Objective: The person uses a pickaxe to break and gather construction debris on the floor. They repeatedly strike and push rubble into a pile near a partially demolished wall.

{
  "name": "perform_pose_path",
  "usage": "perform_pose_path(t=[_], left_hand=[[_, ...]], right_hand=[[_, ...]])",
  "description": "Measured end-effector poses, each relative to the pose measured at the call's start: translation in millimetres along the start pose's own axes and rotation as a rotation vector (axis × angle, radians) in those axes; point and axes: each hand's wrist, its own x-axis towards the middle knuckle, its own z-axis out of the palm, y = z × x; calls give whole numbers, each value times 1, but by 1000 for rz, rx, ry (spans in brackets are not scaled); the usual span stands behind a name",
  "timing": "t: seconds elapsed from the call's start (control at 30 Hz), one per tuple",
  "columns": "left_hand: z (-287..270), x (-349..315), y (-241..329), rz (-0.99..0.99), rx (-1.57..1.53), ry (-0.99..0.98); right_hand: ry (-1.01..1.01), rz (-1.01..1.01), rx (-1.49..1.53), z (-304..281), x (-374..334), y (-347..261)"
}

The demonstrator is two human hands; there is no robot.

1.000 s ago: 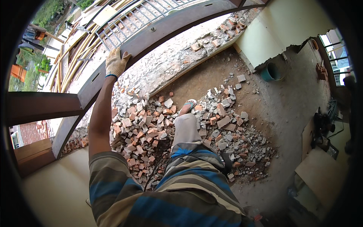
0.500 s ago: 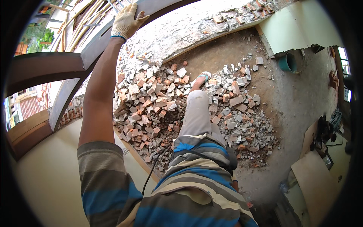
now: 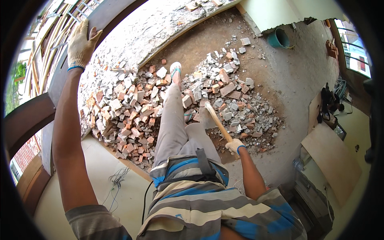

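My left hand [image 3: 81, 47], in a pale knitted glove with a blue cuff, lies against the dark grey frame [image 3: 107, 14] at the upper left. Its fingers are stretched out and the thumb stands apart. My right hand [image 3: 235, 148], gloved alike, is closed around a long, pale wooden tool handle [image 3: 218, 121]. That handle slants up and left over the rubble; I cannot make out a tool head. Broken bricks and mortar lumps [image 3: 134, 114] lie heaped about my feet. One sandalled foot [image 3: 176, 72] is planted among them.
A broken wall [image 3: 120, 44] with a rough top runs across the upper left. A green bucket [image 3: 279, 39] lies tipped at the upper right. Boards [image 3: 332, 162] lean at the right. Wires [image 3: 117, 178] hang by the pale wall at lower left.
The view has swung to the right. My right hand has come into sight, gripping the wooden handle. My left hand stays on the frame, and a second sandalled foot now shows.
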Motion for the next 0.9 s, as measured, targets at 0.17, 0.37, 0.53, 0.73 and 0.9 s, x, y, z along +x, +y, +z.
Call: perform_pose_path(t=[0.17,0.37,0.53,0.73,0.9], left_hand=[[-2,-1,1,-3,11,-28],[-8,-1,3,-16,-22,-30],[-6,-3,1,34,11,17],[-6,-3,-2,-11,-24,-30],[-5,-4,-4,8,-38,-14]], right_hand=[[17,-128,-183,-8,19,-75],[-121,-40,202,-20,30,-121],[-238,49,257,-34,45,-138],[-196,-23,165,-19,37,-148],[-138,-121,66,-11,-9,-143]])
